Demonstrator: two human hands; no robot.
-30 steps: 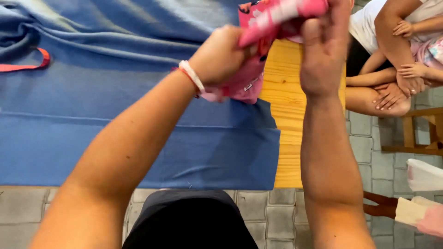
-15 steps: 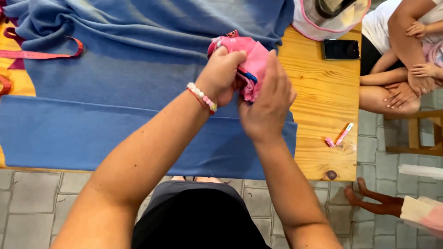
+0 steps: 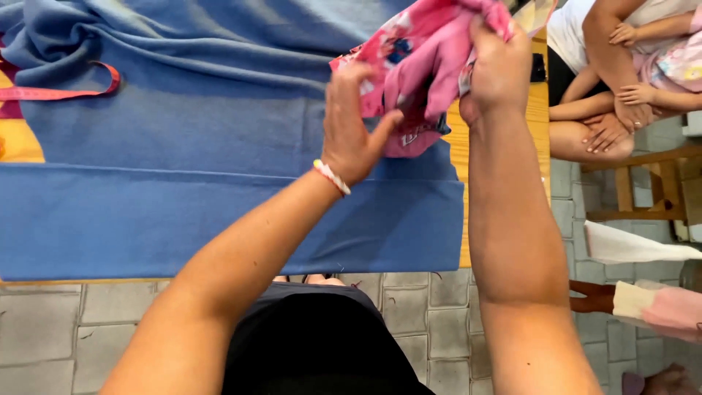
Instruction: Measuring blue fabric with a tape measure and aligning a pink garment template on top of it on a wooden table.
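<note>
A pink printed garment hangs crumpled above the blue blanket that covers the wooden table. My right hand is closed on the garment's upper edge and lifts it. My left hand, with a beaded bracelet at the wrist, presses its palm and fingers against the garment's left side, thumb hooked on the lower fold. Part of the garment is hidden behind my hands.
Other people sit at the right, arms and hands folded on laps, on a wooden chair. A red strap lies on the blanket at the far left. Grey paving lies below. White and pink cloth sits at the right edge.
The garment was bunched tight between both hands over the blanket; now my right hand has lifted it up and it has opened out, with my left hand spread on its side.
</note>
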